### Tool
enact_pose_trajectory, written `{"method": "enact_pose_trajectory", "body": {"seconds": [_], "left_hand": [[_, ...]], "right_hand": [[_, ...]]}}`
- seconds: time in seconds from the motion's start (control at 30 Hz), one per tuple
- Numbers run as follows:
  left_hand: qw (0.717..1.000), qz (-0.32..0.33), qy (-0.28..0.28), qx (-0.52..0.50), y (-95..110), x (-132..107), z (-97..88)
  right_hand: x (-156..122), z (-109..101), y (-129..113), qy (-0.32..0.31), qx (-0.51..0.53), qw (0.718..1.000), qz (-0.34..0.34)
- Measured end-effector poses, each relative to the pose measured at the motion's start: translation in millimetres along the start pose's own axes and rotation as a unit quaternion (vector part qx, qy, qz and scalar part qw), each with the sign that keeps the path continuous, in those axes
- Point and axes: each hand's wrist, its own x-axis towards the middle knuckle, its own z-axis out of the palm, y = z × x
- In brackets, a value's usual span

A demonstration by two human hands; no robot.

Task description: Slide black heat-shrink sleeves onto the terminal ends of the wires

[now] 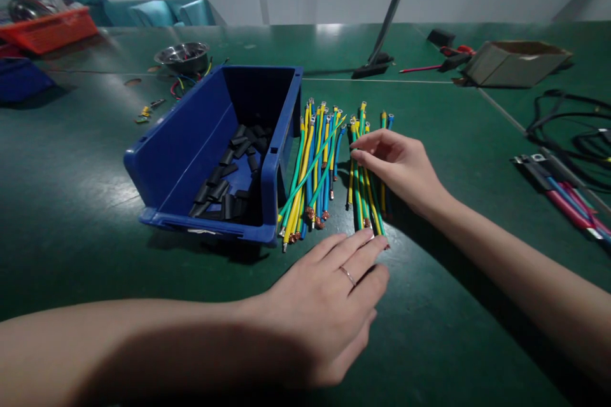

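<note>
Two bunches of short yellow, green and blue wires with copper ends lie on the green table. The larger bunch (312,172) rests against a blue bin (191,159). My right hand (401,168) lies on top of the smaller bunch (365,197), fingers curled and pinching at a wire near its far end. My left hand (324,305) lies flat with fingers stretched out, fingertips touching the near ends of that smaller bunch. A ring shows on one left finger. The blue bin holds several short black tube pieces (229,178).
A metal bowl (182,55) with loose wires stands behind the bin. An orange basket (48,28) sits at the far left, a cardboard box (515,62) at the far right. Black cables (573,127) and pink-handled tools (568,200) lie at the right edge. A black stand foot (372,67) rests mid-table.
</note>
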Motion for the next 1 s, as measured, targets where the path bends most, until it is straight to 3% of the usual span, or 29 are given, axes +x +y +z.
{"method": "enact_pose_trajectory", "body": {"seconds": [0.27, 0.5, 0.67, 0.8, 1.0], "left_hand": [[1.0, 0.003, -0.002, 0.008, -0.1, -0.3, 0.0], [1.0, 0.006, -0.001, 0.003, -0.7, 0.4, 1.7], [1.0, 0.005, -0.002, -0.002, 0.0, -0.8, 1.5], [1.0, 0.005, -0.001, 0.005, 0.5, -1.2, 1.2], [1.0, -0.001, -0.004, 0.009, -0.3, -0.9, 0.7]], "right_hand": [[-5.1, 11.8, -3.0, -0.091, -0.139, 0.984, -0.066], [-4.0, 9.0, -0.7, -0.117, -0.129, 0.983, -0.06], [-3.4, 7.1, -10.5, -0.081, -0.052, 0.994, -0.042], [-0.2, 5.0, -12.9, -0.014, 0.048, 0.999, -0.006], [5.1, -5.3, -4.8, 0.078, 0.218, 0.972, 0.034]]}}
